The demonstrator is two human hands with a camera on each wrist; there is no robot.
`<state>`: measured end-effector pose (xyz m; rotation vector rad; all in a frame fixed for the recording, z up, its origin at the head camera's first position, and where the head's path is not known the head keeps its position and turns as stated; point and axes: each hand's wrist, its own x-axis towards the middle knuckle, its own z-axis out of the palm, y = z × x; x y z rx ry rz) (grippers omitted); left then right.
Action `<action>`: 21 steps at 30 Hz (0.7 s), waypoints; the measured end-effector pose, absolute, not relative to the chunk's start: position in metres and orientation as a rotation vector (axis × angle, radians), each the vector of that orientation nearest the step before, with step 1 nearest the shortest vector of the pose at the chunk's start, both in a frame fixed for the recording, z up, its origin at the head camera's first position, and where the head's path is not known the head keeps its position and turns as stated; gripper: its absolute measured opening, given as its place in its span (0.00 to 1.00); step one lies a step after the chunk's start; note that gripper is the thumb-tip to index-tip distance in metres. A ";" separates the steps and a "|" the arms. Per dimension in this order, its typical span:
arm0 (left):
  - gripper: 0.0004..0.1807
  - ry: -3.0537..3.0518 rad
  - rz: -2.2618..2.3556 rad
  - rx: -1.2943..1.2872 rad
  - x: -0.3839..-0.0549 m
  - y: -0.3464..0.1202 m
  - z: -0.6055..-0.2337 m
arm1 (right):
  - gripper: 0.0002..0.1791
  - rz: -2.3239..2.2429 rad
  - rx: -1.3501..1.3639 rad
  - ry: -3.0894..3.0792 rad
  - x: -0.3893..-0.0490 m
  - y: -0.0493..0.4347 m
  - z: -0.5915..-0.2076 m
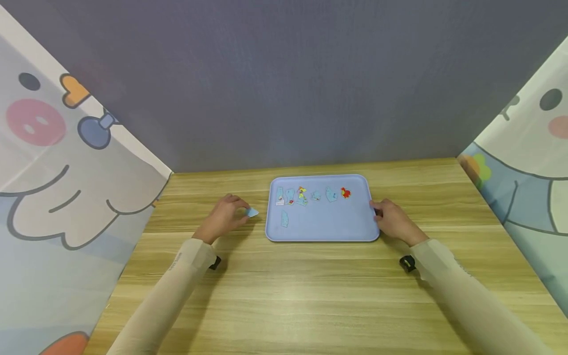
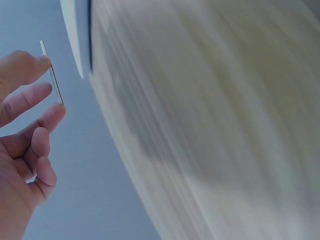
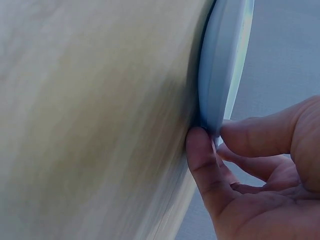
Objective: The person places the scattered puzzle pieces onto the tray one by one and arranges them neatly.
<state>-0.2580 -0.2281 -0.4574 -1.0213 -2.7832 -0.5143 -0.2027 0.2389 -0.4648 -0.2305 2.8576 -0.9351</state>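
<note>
A small light-blue flat piece (image 1: 252,212), like a jigsaw piece, is pinched between the thumb and fingers of my left hand (image 1: 226,216), held just left of the tray. The left wrist view shows this thin piece (image 2: 52,75) edge-on. On the table lies a pale blue tray (image 1: 328,224). My right hand (image 1: 395,223) grips its right rim (image 3: 220,75), thumb and fingers at the edge. Inside the tray, several pieces form a row along the top, among them a red one (image 1: 345,193) and a yellow-marked one (image 1: 301,195). One blue piece (image 1: 284,218) lies below the row.
The wood-grain table (image 1: 310,291) extends around the tray. Behind it rises a grey panel (image 1: 310,84). Cartoon-printed sheets hang at the left (image 1: 88,197) and right (image 1: 528,207). A black strap part (image 1: 407,263) shows by the right wrist.
</note>
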 end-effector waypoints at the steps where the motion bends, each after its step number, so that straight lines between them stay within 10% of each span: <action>1: 0.13 -2.776 -0.522 -1.031 -0.258 -0.225 -0.456 | 0.25 -0.935 -0.229 2.857 -0.203 0.239 -0.465; 21: 0.10 -2.749 -0.425 -1.229 -0.258 -0.149 -0.446 | 0.25 -0.952 -0.222 2.833 -0.202 0.238 -0.463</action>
